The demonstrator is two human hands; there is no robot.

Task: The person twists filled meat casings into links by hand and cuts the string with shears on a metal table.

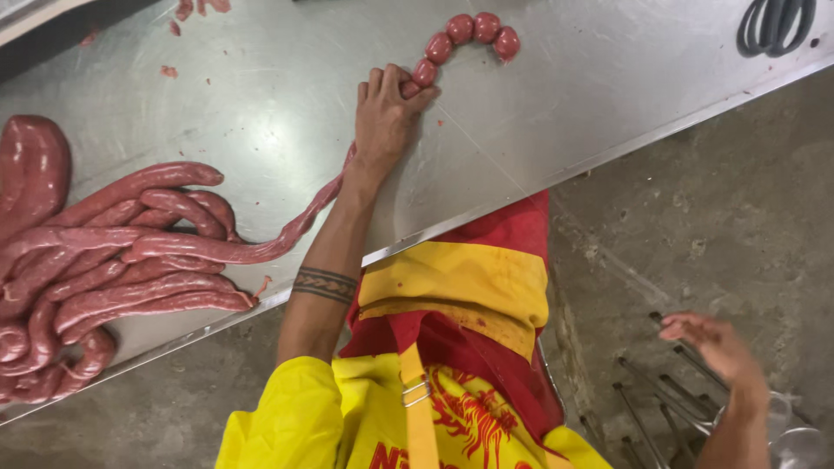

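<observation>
My left hand (385, 113) rests on the steel table (556, 130), fingers closed over a long red sausage rope (295, 227). Beyond my fingers the rope continues as a short chain of small round links (460, 35) curving to the right. Behind my wrist it trails left into a big pile of thick sausage coils (113, 260). My right hand (714, 343) hangs off the table at the lower right, fingers apart and holding nothing, just above a set of thin metal rods (660, 399) near the floor.
A dark looped cable (773, 24) lies at the table's far right corner. Meat scraps (187, 10) dot the far left. The table's front edge (625, 143) runs diagonally above a concrete floor (712, 217). I wear a red and yellow apron (460, 295).
</observation>
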